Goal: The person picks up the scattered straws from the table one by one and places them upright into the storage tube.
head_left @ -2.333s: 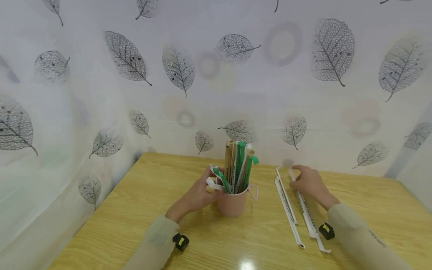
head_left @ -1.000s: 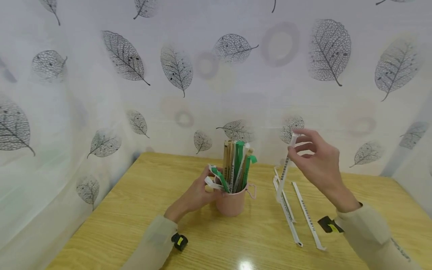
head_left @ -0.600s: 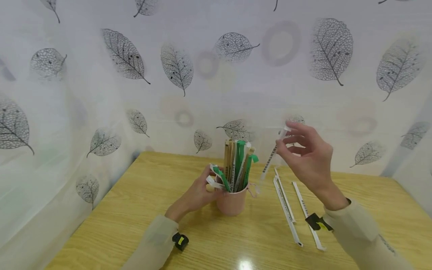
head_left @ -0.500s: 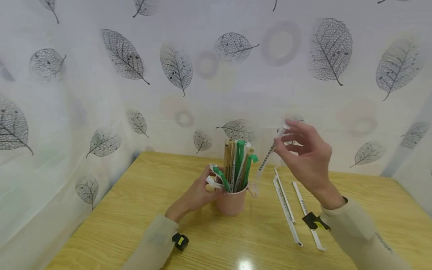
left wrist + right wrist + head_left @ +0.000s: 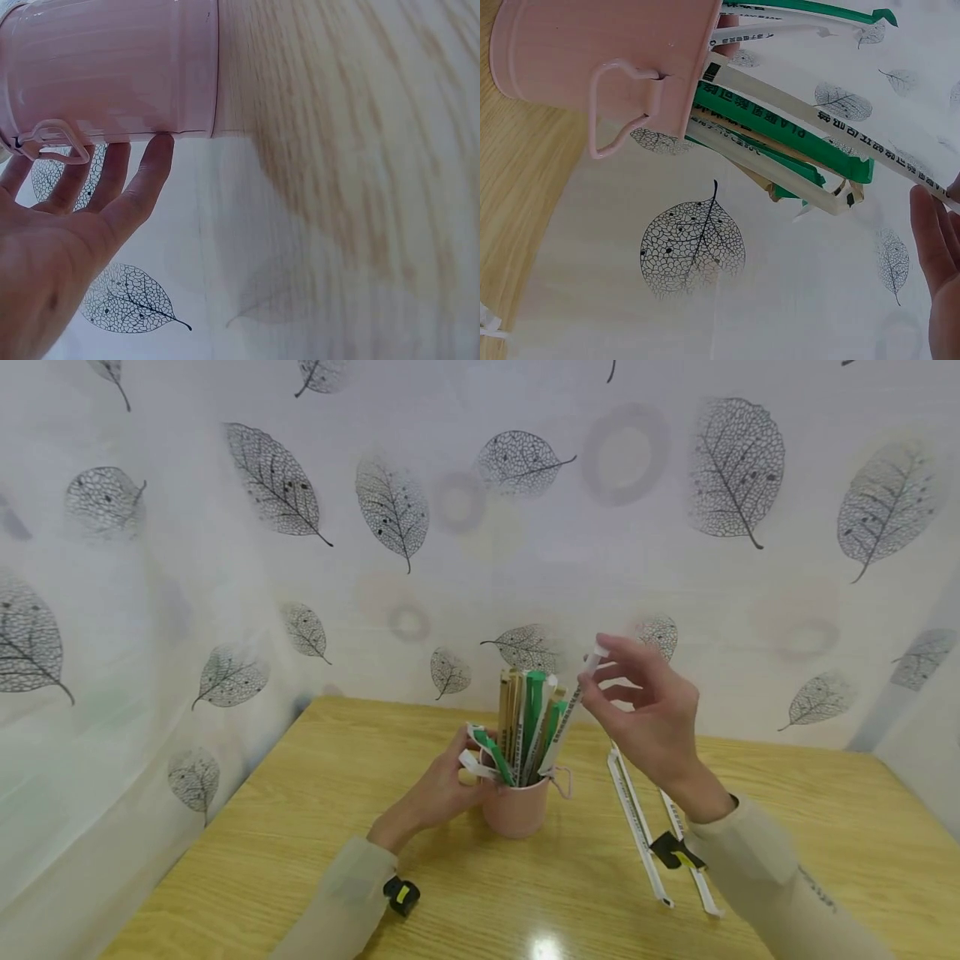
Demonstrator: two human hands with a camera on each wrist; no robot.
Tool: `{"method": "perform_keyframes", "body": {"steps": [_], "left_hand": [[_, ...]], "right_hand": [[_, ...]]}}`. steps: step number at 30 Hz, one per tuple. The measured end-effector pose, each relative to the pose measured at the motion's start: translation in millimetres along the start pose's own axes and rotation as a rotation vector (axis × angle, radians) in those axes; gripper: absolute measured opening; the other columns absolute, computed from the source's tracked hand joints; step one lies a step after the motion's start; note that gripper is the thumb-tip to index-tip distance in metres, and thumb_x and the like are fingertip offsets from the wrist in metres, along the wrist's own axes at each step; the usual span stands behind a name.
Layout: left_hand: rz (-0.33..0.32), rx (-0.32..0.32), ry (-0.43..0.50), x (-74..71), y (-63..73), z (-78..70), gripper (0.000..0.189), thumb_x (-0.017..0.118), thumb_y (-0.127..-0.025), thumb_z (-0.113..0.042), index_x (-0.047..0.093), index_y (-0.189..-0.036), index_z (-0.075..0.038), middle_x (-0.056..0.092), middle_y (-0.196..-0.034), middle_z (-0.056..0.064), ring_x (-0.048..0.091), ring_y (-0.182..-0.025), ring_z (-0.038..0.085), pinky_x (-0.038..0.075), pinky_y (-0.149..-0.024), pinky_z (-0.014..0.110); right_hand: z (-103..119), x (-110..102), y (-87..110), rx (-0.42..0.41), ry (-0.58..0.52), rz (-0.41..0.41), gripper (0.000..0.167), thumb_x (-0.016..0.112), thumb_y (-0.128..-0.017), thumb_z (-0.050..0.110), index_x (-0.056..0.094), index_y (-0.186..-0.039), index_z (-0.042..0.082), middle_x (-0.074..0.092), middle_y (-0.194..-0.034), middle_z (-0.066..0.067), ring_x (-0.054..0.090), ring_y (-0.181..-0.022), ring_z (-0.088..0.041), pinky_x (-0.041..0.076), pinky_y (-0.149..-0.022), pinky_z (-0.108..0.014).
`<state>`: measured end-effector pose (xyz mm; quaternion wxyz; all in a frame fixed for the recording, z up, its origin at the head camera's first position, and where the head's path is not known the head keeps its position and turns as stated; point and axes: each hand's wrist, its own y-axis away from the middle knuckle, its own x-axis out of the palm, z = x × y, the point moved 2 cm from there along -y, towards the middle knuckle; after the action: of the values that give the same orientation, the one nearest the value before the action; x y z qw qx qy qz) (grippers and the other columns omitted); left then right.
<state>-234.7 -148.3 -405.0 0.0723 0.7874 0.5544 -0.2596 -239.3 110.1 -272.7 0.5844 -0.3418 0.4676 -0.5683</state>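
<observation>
A pink pail stands upright on the table, filled with paper-wrapped drinking straws in green, white and brown. My left hand holds its left side, and in the left wrist view the fingertips touch the wall beside a wire handle. Between thumb and fingers, my right hand pinches the top of a white wrapped straw. This straw slants down leftward, its lower end at the pail's right rim. Whether that end is inside the rim I cannot tell. The right wrist view shows the printed wrapper crossing the others.
Right of the pail, white wrapped straws lie on the wooden table. Another white straw lies partly under the right forearm. A leaf-print curtain hangs behind the table. A second wire handle sticks out from the pail's right.
The right hand has picked a white straw up off the table, raised it and carried it left to the pail's rim. The left hand has stayed on the pail.
</observation>
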Motion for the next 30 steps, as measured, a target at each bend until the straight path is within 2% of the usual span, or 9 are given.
{"method": "perform_keyframes", "body": {"steps": [4, 9, 13, 20, 24, 30], "left_hand": [[-0.001, 0.001, 0.002, 0.4, 0.2, 0.5, 0.064, 0.071, -0.095, -0.024, 0.036, -0.147, -0.031, 0.048, -0.138, 0.010, 0.053, -0.133, 0.029, 0.053, -0.104, 0.048], [-0.002, -0.005, 0.004, 0.2, 0.5, -0.9, 0.064, 0.071, -0.095, -0.022, 0.036, -0.147, -0.030, 0.047, -0.139, 0.009, 0.052, -0.133, 0.028, 0.049, -0.110, 0.051], [0.002, -0.003, 0.016, -0.6, 0.1, -0.7, 0.065, 0.070, -0.095, -0.022, 0.035, -0.149, -0.028, 0.047, -0.142, 0.010, 0.051, -0.136, 0.029, 0.048, -0.110, 0.052], [0.004, -0.008, 0.023, -2.0, 0.4, 0.0, 0.067, 0.072, -0.094, -0.025, 0.034, -0.150, -0.029, 0.047, -0.143, 0.008, 0.049, -0.137, 0.030, 0.051, -0.106, 0.051], [0.007, -0.018, 0.017, -1.4, 0.3, 1.1, 0.067, 0.072, -0.094, -0.025, 0.035, -0.150, -0.031, 0.047, -0.143, 0.007, 0.049, -0.139, 0.028, 0.050, -0.108, 0.051], [0.007, -0.011, 0.009, -0.3, 0.3, 2.4, 0.067, 0.072, -0.094, -0.024, 0.035, -0.150, -0.029, 0.046, -0.150, 0.006, 0.047, -0.142, 0.027, 0.044, -0.114, 0.052]], "right_hand": [[-2, 3, 6.3, 0.024, 0.000, 0.025, 0.052, 0.071, -0.072, -0.026, 0.064, -0.121, -0.012, 0.071, -0.099, -0.020, 0.071, -0.089, 0.000, 0.059, -0.070, -0.016], [-4, 9, 16.1, 0.044, 0.002, 0.062, 0.055, 0.071, -0.071, -0.027, 0.065, -0.123, -0.009, 0.072, -0.096, -0.020, 0.070, -0.089, 0.001, 0.059, -0.069, -0.016], [-7, 13, 23.7, 0.023, -0.001, 0.104, 0.055, 0.072, -0.072, -0.026, 0.066, -0.124, -0.008, 0.072, -0.094, -0.021, 0.070, -0.090, 0.000, 0.059, -0.070, -0.015], [-11, 21, 36.5, 0.019, 0.025, 0.198, 0.049, 0.074, -0.074, -0.022, 0.066, -0.121, -0.008, 0.073, -0.104, -0.021, 0.073, -0.086, -0.010, 0.059, -0.070, -0.017], [-14, 24, 45.1, 0.025, 0.041, 0.242, 0.048, 0.075, -0.074, -0.021, 0.065, -0.120, -0.008, 0.072, -0.107, -0.023, 0.074, -0.082, -0.021, 0.059, -0.071, -0.017], [-18, 27, 60.4, 0.069, 0.073, 0.306, 0.049, 0.076, -0.077, -0.018, 0.065, -0.123, -0.005, 0.073, -0.107, -0.019, 0.074, -0.081, -0.023, 0.060, -0.069, -0.018]]}}
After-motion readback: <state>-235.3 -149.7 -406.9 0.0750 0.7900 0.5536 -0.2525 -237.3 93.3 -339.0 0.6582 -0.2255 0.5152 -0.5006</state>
